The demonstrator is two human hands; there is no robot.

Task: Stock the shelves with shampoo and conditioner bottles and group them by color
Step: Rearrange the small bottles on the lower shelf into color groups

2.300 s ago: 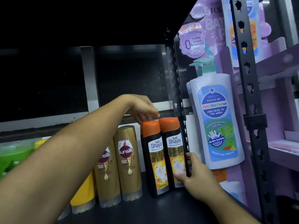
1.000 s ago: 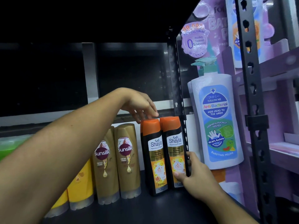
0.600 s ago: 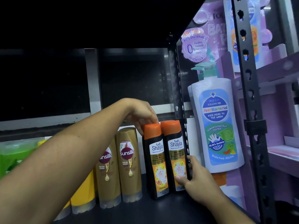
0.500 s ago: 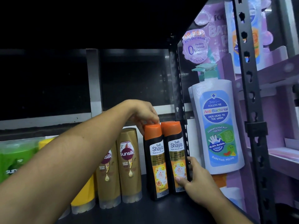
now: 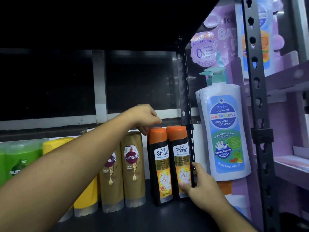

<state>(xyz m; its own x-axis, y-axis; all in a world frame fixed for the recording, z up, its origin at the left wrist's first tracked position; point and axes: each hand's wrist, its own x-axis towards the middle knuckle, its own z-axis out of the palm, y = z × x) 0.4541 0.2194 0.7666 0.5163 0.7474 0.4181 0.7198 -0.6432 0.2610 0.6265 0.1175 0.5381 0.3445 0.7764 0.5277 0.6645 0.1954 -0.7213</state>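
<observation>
The left hand [image 5: 145, 117] reaches in over the row. Its fingers are bunched and curled down just behind the orange cap of the left Shayla bottle [image 5: 161, 166]. Whether they grip that cap or something behind it cannot be told. A second ago these fingers were spread looser above the cap; they have since drawn together, and in the last half second the hand has barely shifted.

The right hand [image 5: 199, 183] is as it was. Its thumb is laid on the lower front label of the right Shayla bottle [image 5: 180, 161], and its fingers are curled round the bottle's right side, against the perforated upright post [image 5: 187, 97].

Both black bottles stand upright and touching at the right end of the dark shelf [image 5: 150, 218], where they stood before. Just left of them stand two gold Sunsilk bottles [image 5: 133, 168], the farther one partly hidden by the left forearm. Beyond those are yellow bottles [image 5: 85, 195] and then green bottles [image 5: 20, 158] at the left edge.

Right of the post hangs a large white pump-bottle display [image 5: 224, 131] labelled as kids' head-to-toe wash, on a purple stand [image 5: 284, 131].
</observation>
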